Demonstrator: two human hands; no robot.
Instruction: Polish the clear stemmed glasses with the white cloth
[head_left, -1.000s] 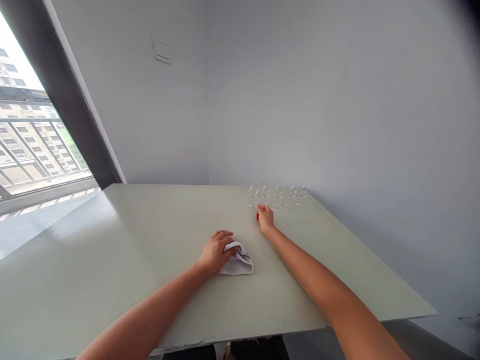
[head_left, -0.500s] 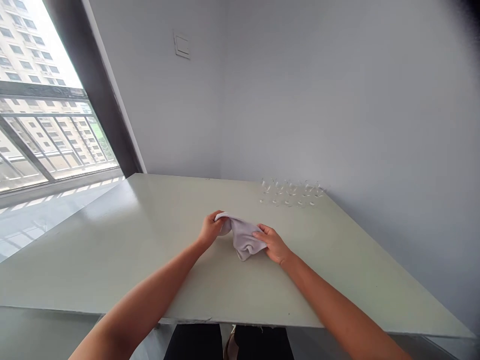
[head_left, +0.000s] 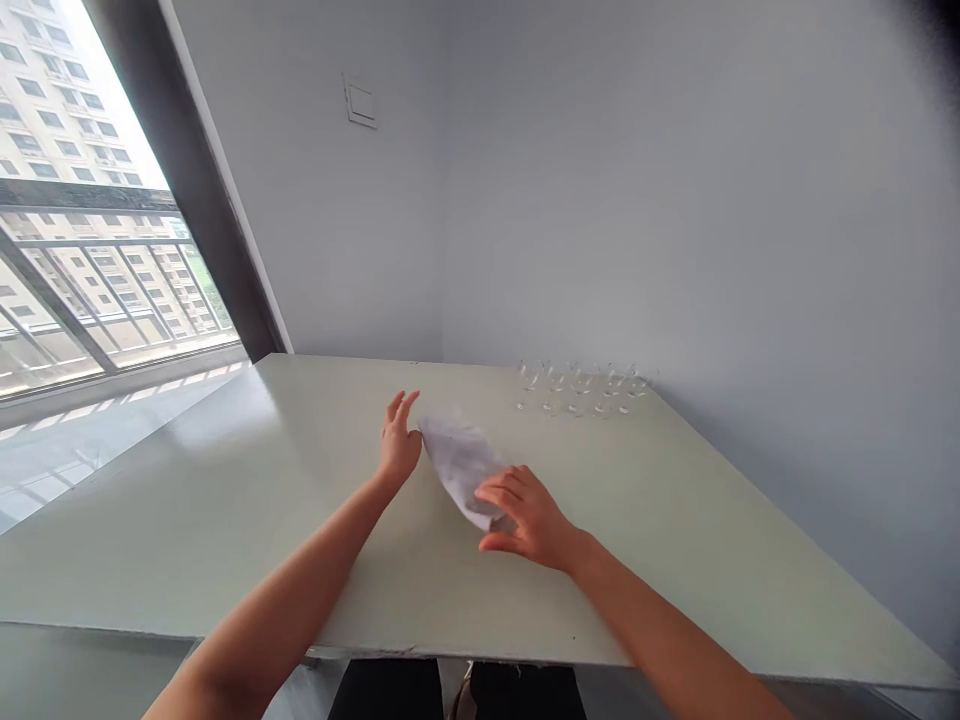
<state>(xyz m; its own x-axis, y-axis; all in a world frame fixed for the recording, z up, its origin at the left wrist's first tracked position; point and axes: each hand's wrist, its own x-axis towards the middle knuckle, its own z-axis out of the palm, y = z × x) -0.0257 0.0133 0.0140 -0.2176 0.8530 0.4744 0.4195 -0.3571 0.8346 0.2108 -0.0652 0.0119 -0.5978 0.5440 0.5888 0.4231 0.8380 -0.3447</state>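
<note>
Taking the cloth as the middle of the dial, the left hand (head_left: 399, 445) is at about half past nine, its fingers raised and parted from the thumb, with nothing seen in its grasp; the thumb lies just beside the cloth's upper corner, and whether they touch I cannot tell. Next comes the cloth (head_left: 457, 455), pale and blurred, above or on the near middle of the bench (head_left: 675, 560), slanting from eleven o'clock down to five. It looks thin, soft and light, so it should fold and sag wherever it is unsupported; a pinch at two opposite corners would likely keep it spread, while a grip in the middle would bunch it. There seems little in it to break or slip. At four o'clock the right hand (head_left: 532, 518) is half spread, fingers curved over the cloth's lower end and thumb standing apart; whether the fingertips have hold of it I cannot tell. Farthest right, at two o'clock and well apart from both hands, the glasses (head_left: 576, 383) stand upright in a cluster. They are clear and appear stemmed, probably slick and brittle; the stem, taken lightly, looks the safest hold.
</note>
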